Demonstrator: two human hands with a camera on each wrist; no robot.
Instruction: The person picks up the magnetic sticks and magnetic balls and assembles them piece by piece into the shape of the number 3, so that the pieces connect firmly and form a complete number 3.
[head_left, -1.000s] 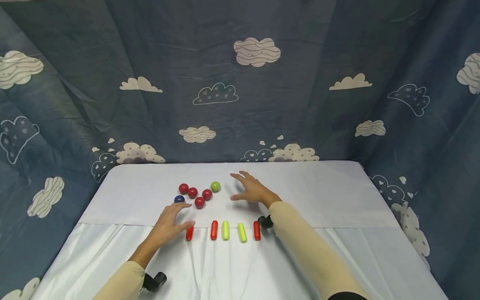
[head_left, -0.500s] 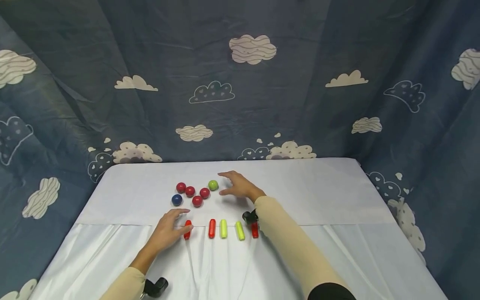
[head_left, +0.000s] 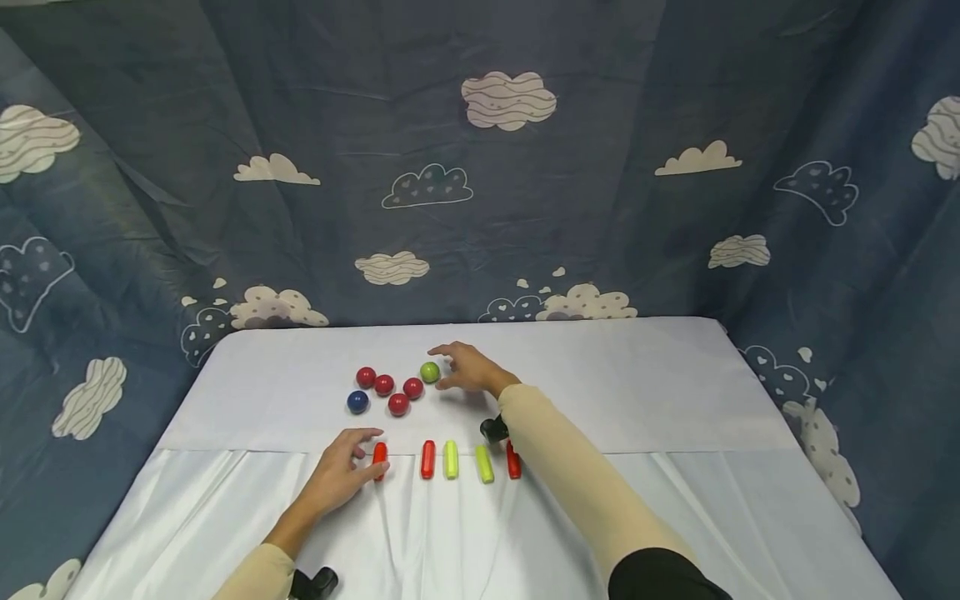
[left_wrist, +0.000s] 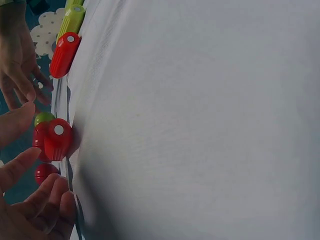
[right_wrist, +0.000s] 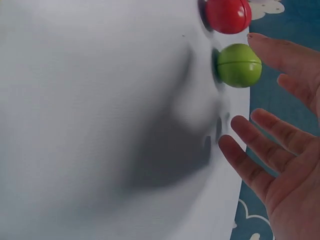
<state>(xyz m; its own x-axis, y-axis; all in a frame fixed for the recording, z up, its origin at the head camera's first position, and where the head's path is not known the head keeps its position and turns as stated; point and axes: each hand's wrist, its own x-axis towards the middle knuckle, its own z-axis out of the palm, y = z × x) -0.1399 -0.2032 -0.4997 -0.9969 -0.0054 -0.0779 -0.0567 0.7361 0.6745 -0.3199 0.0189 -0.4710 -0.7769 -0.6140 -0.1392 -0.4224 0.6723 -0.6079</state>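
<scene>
My left hand [head_left: 339, 471] hovers beside the leftmost red stick [head_left: 380, 454], its thumb overlapping the stick's lower part in the head view. From the left wrist, that short, ridged stick [left_wrist: 59, 142] shows beyond the spread thumb and fingers, which do not close on it. Farther back, my right hand [head_left: 471, 368] reaches over the table to a green ball [head_left: 430, 372], with thumb and index finger on either side of it. The right wrist view has the shiny, seamed ball [right_wrist: 240, 66] right by the fingertips, with the other fingers loosely extended.
Several red balls [head_left: 398, 405] and one blue ball [head_left: 357, 402] lie left of the green one. Along the cloth seam stand another red stick [head_left: 427, 460], two yellow-green sticks [head_left: 451, 460] and a red stick [head_left: 513, 462] by the right sleeve. White cloth [head_left: 675, 392] covers the table.
My right hand has moved left to the green ball. The left hand has drawn slightly nearer, uncovering the blue ball and the top of the leftmost red stick.
</scene>
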